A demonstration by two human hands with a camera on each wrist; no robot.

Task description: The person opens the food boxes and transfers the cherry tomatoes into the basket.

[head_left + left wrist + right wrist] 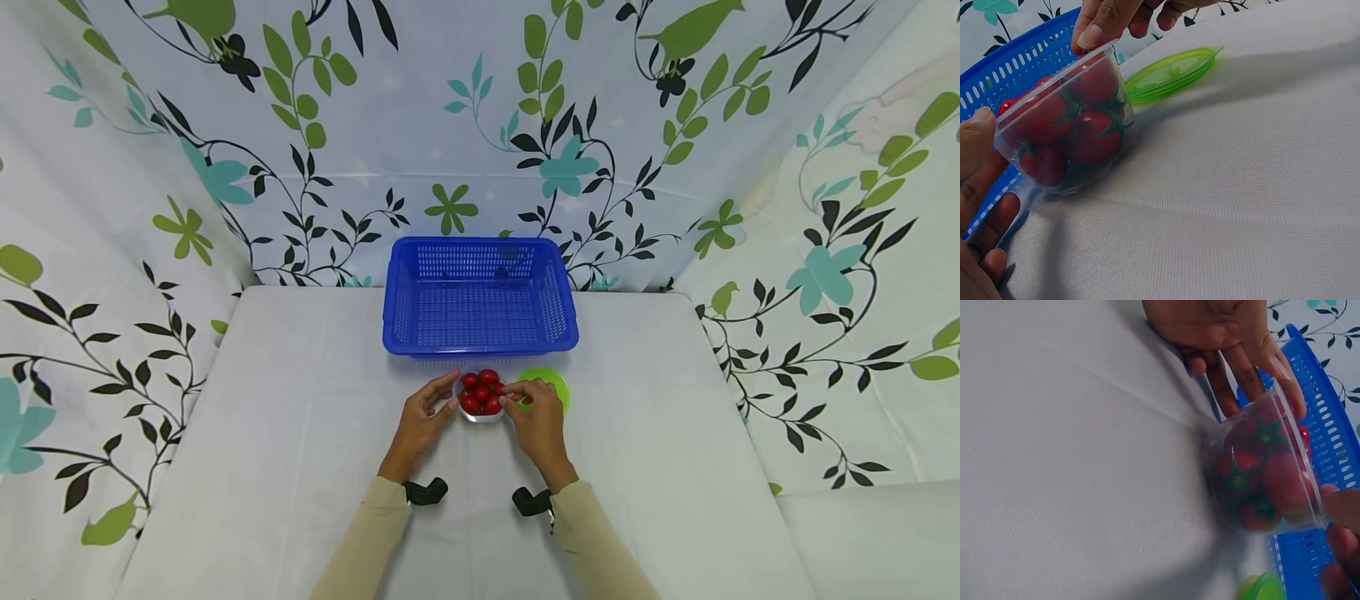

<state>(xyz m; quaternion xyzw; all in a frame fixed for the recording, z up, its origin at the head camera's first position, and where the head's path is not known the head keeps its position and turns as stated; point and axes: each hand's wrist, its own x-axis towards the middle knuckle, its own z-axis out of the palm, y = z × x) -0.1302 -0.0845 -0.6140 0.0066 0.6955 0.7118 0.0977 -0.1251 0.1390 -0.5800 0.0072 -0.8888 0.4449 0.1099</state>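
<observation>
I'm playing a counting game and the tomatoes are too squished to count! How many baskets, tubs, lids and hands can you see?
Blue slatted plastic basket: 1
Clear plastic tub, with the tomatoes inside: 1
Green plastic lid: 1
Hands, one left hand and one right hand: 2
Total: 5, leaving out the tomatoes

The tub (482, 417) stands on the table (322, 400) with the tomatoes (482, 393) in it. From the tub, the basket (480, 321) lies at twelve o'clock, just beyond it on the table, and the lid (557, 382) at three. The left hand (424, 418) is at nine; the right hand (538, 418), at four, partly covers the lid. Behind the basket, at twelve, hangs a cloth (390, 108).
</observation>
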